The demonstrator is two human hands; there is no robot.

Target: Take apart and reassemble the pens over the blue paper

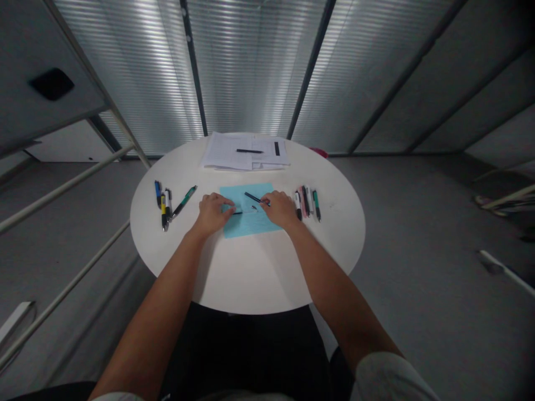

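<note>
A light blue sheet (251, 225) lies on the round white table, under both hands. My left hand (214, 213) is closed at the sheet's left side, thumb and fingertips pinching a small piece with a dark tip. At the right side, my right hand (279, 208) pinches the lower end of a dark, thin pen part (252, 196) that points up and left. Between the hands a tiny dark piece (254, 208) rests on the sheet.
Several pens, one of them green (184, 201), lie at the left of the white table (254, 278). More pens (304, 201) lie close to my right hand. At the back, a black pen (249, 151) rests on white papers (228, 151). A metal frame (71, 184) stands at the left.
</note>
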